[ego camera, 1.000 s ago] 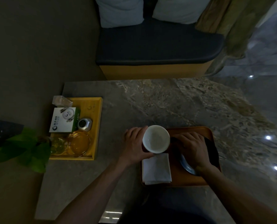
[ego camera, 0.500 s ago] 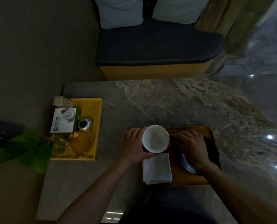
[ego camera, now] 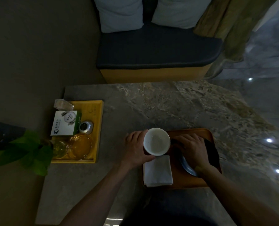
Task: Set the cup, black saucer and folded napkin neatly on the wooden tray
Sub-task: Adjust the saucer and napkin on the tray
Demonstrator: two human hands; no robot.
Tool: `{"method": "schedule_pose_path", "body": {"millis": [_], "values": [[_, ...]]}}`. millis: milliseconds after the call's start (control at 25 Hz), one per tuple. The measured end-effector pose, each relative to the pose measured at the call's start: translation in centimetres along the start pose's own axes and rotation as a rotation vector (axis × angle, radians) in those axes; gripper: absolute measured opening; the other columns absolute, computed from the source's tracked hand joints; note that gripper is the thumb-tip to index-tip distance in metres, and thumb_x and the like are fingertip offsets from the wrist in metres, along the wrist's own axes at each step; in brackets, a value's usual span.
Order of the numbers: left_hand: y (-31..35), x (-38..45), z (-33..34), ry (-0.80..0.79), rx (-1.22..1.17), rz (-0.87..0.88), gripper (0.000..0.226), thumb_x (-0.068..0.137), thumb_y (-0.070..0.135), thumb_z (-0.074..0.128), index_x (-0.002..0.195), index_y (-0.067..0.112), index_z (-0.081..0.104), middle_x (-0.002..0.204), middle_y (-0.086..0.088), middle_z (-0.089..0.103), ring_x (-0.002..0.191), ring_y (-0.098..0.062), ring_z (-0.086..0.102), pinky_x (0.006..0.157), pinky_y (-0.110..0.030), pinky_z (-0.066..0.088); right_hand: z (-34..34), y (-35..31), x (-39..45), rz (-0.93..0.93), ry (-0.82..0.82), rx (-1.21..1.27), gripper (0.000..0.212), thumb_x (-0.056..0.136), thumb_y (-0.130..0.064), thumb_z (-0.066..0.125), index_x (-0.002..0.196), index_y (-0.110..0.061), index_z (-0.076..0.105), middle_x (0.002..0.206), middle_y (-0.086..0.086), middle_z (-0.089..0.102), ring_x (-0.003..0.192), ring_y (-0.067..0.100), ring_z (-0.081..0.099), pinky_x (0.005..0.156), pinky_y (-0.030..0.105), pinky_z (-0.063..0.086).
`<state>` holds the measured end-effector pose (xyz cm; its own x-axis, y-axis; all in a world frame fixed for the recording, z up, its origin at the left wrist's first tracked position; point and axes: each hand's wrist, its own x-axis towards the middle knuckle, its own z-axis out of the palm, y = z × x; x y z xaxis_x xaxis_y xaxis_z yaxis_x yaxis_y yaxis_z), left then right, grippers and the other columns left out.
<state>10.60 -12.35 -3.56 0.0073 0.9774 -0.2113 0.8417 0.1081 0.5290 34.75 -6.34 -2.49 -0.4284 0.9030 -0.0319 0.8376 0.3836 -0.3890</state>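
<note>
While the room lies dim, the head view looks down on a mottled stone bench (ego camera: 168, 108) with a matte, veined top. At about 5 o'clock from its middle sits the wooden tray (ego camera: 184, 181), a smooth reddish-brown rectangle with rounded corners and a low raised rim. The left hand (ego camera: 135, 150) holds the cup (ego camera: 156, 141), a round white glazed bowl shape with no handle visible, its fingers (ego camera: 135, 135) curled round the cup's 9 o'clock side and the thumb under its near edge. The cup is at the tray's 10 o'clock corner; whether it rests on the tray or is lifted I cannot tell. Just at the cup's 6 o'clock lies the folded napkin (ego camera: 158, 171), a soft white cloth rectangle along the tray's left edge, overhanging it slightly. The right hand (ego camera: 192, 149) rests palm down on the black saucer (ego camera: 187, 165), a glossy dark round dish on the tray's right half; its fingers lie spread and nearly straight, covering most of the dish, so only its near and far rims show.

At 9 o'clock on the bench stands a yellow tray (ego camera: 96, 128), square-edged, carrying a white card box (ego camera: 63, 123), a small shiny metal pot (ego camera: 85, 127) and clear glass dishes (ego camera: 81, 145). Green leaves (ego camera: 29, 152) overlap its near left corner. Beyond the bench, at 12 o'clock, is a dark padded seat (ego camera: 158, 49) with two pale cushions (ego camera: 120, 13).
</note>
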Motion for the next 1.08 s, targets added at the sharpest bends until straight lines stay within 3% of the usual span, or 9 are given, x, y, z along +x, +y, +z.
{"method": "schedule_pose_path", "body": {"millis": [240,440,680,880,960,1080], "values": [[0.5,-0.4,-0.1,0.024,-0.012,-0.021,0.111,0.059,0.070,0.075,0.148,0.022,0.030,0.146,0.001,0.043,0.135,-0.022,0.037,0.110,-0.047,0.029,-0.4,-0.1,0.1,0.033,-0.086,0.019,0.028,0.089,-0.035,0.063,0.117,-0.034,0.064,0.114,-0.009,0.069,0.105,0.020,0.058,0.086,0.040,0.043],[1.6,-3.0,1.2,0.033,-0.168,-0.313,0.117,0.057,0.062,0.081,0.151,0.028,0.019,0.153,-0.003,0.031,0.140,-0.026,0.028,0.112,-0.047,0.024,-1.0,2.3,-1.9,0.088,-0.142,0.015,0.048,0.088,-0.049,0.059,0.132,-0.031,0.052,0.130,-0.004,0.061,0.124,0.021,0.050,0.098,0.044,0.042],[5.8,-8.2,5.5,0.325,-0.294,-0.456,0.087,0.068,0.073,0.064,0.137,0.023,0.042,0.134,-0.002,0.052,0.125,-0.022,0.046,0.103,-0.047,0.039,-2.5,8.4,-6.9,0.146,-0.188,-0.044,0.061,0.086,-0.059,0.054,0.139,-0.032,0.043,0.143,-0.005,0.049,0.135,0.020,0.039,0.104,0.045,0.039],[9.2,-8.3,8.4,0.278,-0.224,-0.324,0.062,0.076,0.057,0.071,0.126,0.024,0.052,0.124,0.003,0.055,0.117,-0.019,0.051,0.096,-0.037,0.043,-3.8,12.4,-9.4,0.117,-0.215,-0.090,0.079,0.079,-0.079,0.037,0.144,-0.032,0.034,0.147,-0.005,0.044,0.136,0.020,0.037,0.106,0.042,0.036],[10.3,-7.6,9.4,0.224,-0.103,-0.250,0.065,0.076,0.064,0.063,0.127,0.024,0.054,0.127,0.003,0.056,0.120,-0.018,0.050,0.101,-0.038,0.042,-4.0,13.6,-9.6,0.126,-0.303,-0.106,0.092,0.074,-0.085,0.035,0.149,-0.033,0.020,0.155,-0.007,0.032,0.143,0.020,0.024,0.112,0.044,0.028],[11.4,-6.2,10.3,0.106,0.047,-0.203,0.078,0.076,0.071,0.056,0.140,0.028,0.044,0.143,0.005,0.046,0.134,-0.018,0.039,0.112,-0.042,0.030,-3.8,14.8,-9.3,0.131,-0.436,-0.081,0.111,0.067,-0.083,0.050,0.151,-0.035,-0.004,0.162,-0.008,0.007,0.149,0.024,-0.002,0.118,0.051,0.014]]}}
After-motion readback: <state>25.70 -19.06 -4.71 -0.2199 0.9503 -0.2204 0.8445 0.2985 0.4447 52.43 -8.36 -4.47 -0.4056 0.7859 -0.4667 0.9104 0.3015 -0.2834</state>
